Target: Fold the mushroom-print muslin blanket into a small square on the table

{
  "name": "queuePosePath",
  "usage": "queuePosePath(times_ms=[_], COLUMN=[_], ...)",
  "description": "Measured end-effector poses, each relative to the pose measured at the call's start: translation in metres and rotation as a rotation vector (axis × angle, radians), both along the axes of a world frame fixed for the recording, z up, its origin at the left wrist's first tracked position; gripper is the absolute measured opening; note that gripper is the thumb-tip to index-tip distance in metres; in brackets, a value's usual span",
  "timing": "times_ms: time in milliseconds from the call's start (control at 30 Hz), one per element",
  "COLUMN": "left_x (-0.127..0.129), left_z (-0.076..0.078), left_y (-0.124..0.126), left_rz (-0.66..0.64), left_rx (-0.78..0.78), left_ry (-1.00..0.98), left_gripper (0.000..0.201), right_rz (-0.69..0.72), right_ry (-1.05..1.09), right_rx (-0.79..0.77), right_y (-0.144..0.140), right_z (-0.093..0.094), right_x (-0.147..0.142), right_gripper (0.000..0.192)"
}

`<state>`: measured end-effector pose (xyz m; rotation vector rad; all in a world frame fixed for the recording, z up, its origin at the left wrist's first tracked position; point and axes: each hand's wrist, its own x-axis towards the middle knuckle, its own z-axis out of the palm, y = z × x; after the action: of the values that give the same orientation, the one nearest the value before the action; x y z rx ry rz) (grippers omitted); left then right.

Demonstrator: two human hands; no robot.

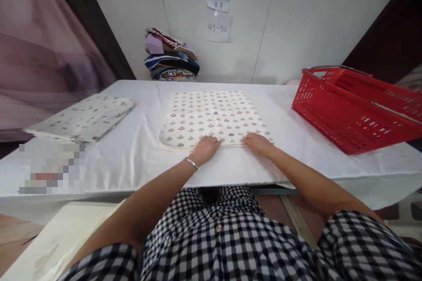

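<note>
A folded white cloth point(211, 114) with rows of small grey, red, blue and green motifs lies flat on the table in front of me. Its near left corner is rounded, and several layers show along the near edge. My left hand point(206, 148), with a bracelet at the wrist, pinches that edge near its middle. Further right, my right hand point(258, 144) grips the same edge close to the near right corner, fingers curled over it. The fingertips of both hands are partly hidden against the fabric.
A second folded patterned cloth point(89, 116) lies at the left, beside a blurred-out patch. At the right stands a red plastic basket point(329, 112) with metal handles. Several folded fabrics point(171, 57) are stacked against the back wall. A white cloth covers the table point(141, 162).
</note>
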<state>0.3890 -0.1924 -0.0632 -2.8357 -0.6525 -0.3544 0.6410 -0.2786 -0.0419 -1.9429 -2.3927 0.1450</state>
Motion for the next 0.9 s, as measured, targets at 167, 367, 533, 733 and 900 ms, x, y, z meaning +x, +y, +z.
queuePosePath(times_ms=[167,367,533,733,900], left_x=[0.002,0.000,-0.001,-0.005,-0.006], left_z=[0.006,0.002,0.000,0.007,0.010], left_y=[0.000,-0.002,-0.009,-0.010,-0.008], left_rz=[-0.020,0.000,0.007,0.022,0.012], left_rx=[0.021,0.021,0.030,0.017,-0.014], left_ry=[0.063,0.043,0.054,0.132,0.132], left_gripper=[0.032,0.029,0.031,0.036,0.040], right_rz=[0.029,0.029,0.018,-0.034,-0.181], right_ry=[-0.046,-0.074,-0.044,0.018,0.125], right_rx=[-0.020,0.003,-0.002,-0.033,-0.068], right_y=[0.003,-0.005,-0.011,-0.014,-0.013], right_z=[0.003,0.002,0.000,-0.002,-0.002], right_x=[0.002,0.004,0.002,0.006,0.007], right_gripper=[0.028,0.031,0.031,0.030,0.033])
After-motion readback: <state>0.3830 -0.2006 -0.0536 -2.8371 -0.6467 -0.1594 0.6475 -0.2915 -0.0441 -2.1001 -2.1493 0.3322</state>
